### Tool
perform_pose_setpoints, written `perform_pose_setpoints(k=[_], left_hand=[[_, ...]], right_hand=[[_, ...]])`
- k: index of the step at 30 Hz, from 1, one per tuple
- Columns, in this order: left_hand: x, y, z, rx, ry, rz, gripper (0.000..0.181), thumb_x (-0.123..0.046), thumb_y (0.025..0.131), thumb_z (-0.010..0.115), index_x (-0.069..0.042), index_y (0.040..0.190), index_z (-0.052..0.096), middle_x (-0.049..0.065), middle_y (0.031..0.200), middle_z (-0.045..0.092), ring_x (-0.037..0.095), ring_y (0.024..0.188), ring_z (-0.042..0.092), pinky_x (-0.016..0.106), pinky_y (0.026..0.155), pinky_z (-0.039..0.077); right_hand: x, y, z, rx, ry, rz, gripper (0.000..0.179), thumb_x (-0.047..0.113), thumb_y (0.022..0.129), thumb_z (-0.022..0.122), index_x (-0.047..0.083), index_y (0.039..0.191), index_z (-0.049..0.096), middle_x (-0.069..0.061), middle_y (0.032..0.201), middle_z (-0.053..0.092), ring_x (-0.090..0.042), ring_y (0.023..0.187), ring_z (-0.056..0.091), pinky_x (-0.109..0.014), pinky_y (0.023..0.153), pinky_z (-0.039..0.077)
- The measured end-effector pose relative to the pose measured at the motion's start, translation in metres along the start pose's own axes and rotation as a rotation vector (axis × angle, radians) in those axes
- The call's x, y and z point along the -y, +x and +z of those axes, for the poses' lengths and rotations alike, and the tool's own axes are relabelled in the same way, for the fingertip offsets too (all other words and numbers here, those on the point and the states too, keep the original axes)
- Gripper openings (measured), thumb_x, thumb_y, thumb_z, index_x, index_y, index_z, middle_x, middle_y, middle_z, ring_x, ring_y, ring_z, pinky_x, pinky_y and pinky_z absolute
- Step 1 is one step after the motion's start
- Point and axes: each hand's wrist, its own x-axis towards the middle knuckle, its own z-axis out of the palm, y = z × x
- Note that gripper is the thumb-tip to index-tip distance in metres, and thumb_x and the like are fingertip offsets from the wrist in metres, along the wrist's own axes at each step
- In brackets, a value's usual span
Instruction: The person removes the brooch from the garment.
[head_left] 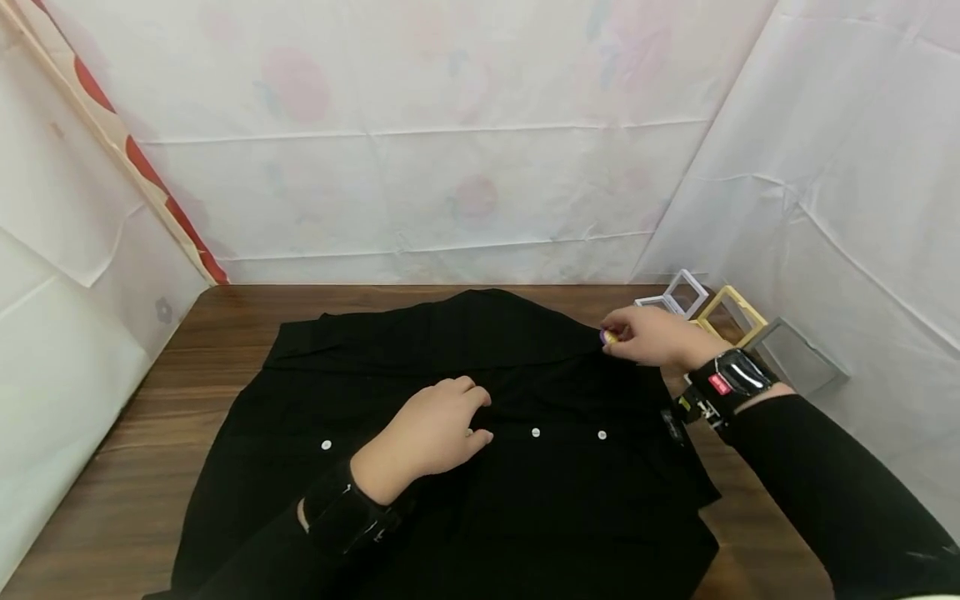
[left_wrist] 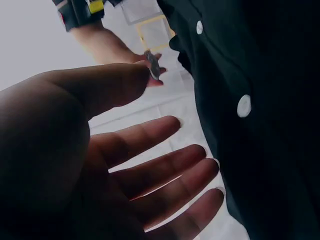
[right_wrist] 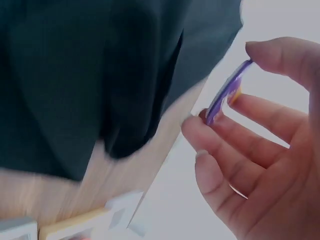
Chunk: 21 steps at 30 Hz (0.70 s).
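Observation:
A black shirt (head_left: 517,508) with white buttons (head_left: 536,432) is spread over the wooden table. Between thumb and fingertips, my right hand (head_left: 652,335) pinches a thin round badge (right_wrist: 226,95) by its edge, near the garment's far right part. The badge shows purple and yellow on one side in the right wrist view; its grey side faces the left wrist camera. Over the middle of the shirt is my left hand (head_left: 435,425), its fingers loosely spread and nothing in them. One button shows partly behind its fingers in the head view.
At the back right, beyond my right wrist, stand a white frame (head_left: 702,293), a yellow frame (head_left: 753,316) and a grey frame (head_left: 836,379). White cloth (head_left: 420,200) hangs behind the table (head_left: 142,417) and on both sides.

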Motion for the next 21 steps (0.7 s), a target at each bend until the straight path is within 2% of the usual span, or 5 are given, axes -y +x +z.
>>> perform_pose_setpoints(k=[2, 6, 10, 17, 21], left_hand=[[-0.002, 0.0, 0.003, 0.031, 0.034, -0.002, 0.043, -0.038, 0.096, 0.074, -0.012, 0.13, 0.068, 0.003, 0.121, 0.064, 0.023, 0.108, 0.063, 0.042, 0.092, 0.054], [-0.005, 0.001, 0.008, 0.038, 0.097, 0.012, 0.046, -0.039, 0.095, 0.074, -0.011, 0.132, 0.067, 0.006, 0.125, 0.063, 0.026, 0.112, 0.062, 0.044, 0.094, 0.053], [-0.007, 0.001, 0.012, 0.031, 0.125, 0.019, 0.047, -0.038, 0.095, 0.074, -0.011, 0.132, 0.067, 0.007, 0.126, 0.063, 0.026, 0.113, 0.061, 0.043, 0.094, 0.053], [-0.01, 0.001, 0.015, 0.063, 0.088, 0.028, 0.048, -0.04, 0.096, 0.073, -0.012, 0.134, 0.066, 0.006, 0.13, 0.062, 0.025, 0.117, 0.06, 0.044, 0.097, 0.052], [-0.013, 0.0, 0.015, 0.097, 0.042, 0.038, 0.049, -0.04, 0.097, 0.071, -0.013, 0.137, 0.065, 0.005, 0.133, 0.061, 0.024, 0.121, 0.059, 0.044, 0.1, 0.05]], right_hand=[[-0.015, 0.005, -0.004, -0.021, 0.0, 0.062, 0.042, 0.024, 0.101, 0.066, -0.002, 0.133, 0.063, -0.019, 0.121, 0.068, -0.034, 0.111, 0.065, -0.054, 0.094, 0.051], [-0.041, 0.014, -0.009, -0.043, -0.031, 0.167, 0.044, 0.028, 0.104, 0.058, -0.003, 0.136, 0.06, -0.027, 0.129, 0.062, -0.044, 0.118, 0.059, -0.06, 0.096, 0.047], [-0.062, 0.02, -0.013, -0.076, -0.074, 0.231, 0.038, 0.023, 0.104, 0.053, -0.004, 0.13, 0.059, -0.027, 0.122, 0.062, -0.041, 0.105, 0.061, -0.058, 0.087, 0.047], [-0.086, 0.024, -0.016, -0.133, -0.091, 0.356, 0.042, 0.022, 0.101, 0.053, -0.01, 0.128, 0.055, -0.031, 0.116, 0.061, -0.044, 0.1, 0.06, -0.058, 0.085, 0.047], [-0.103, 0.027, -0.008, -0.147, -0.09, 0.42, 0.034, 0.018, 0.099, 0.052, -0.008, 0.12, 0.058, -0.026, 0.106, 0.063, -0.039, 0.089, 0.059, -0.054, 0.077, 0.048]])
